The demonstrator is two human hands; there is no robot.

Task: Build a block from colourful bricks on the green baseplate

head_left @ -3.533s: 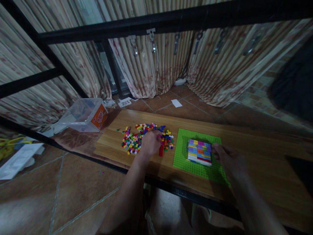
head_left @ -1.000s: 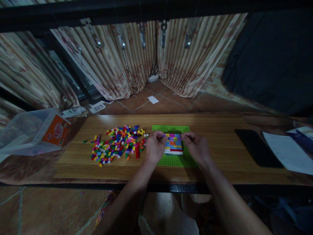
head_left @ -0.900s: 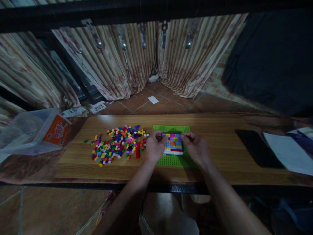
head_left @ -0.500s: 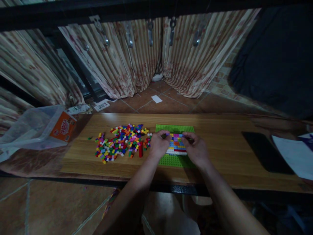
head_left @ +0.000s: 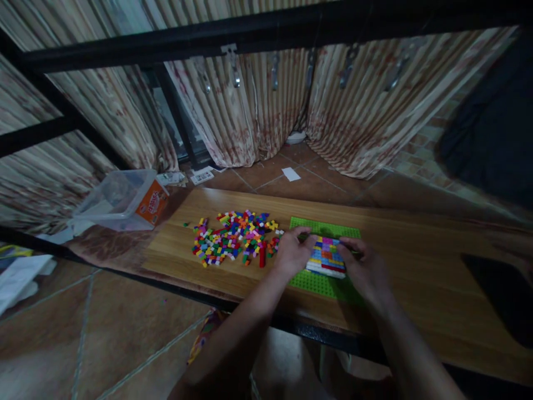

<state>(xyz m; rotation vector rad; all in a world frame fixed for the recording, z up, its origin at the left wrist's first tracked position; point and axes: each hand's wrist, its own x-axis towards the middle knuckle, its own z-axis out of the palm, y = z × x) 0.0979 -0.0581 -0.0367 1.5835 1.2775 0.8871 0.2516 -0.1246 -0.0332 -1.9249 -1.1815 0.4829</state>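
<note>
A block of multicoloured toy bricks, built up in rows with white along its near side, sits on a green studded baseplate. My left hand is closed at the block's left edge, thumb and fingers curled over its far left corner. At the opposite edge my right hand grips the block's right side, its thumb near the top row. The fingertips are partly hidden, and I cannot tell whether a loose brick is between them. Left of the baseplate lies a heap of loose toy bricks.
A red upright brick stack stands at the heap's right edge. The wooden tabletop carries a dark flat pad at far right. A clear plastic bin with an orange label stands beyond the left end. A black bar with hooks crosses above.
The camera view has turned left and tilted, so everything appears further right. Both hands stay at the sides of the brick block.
</note>
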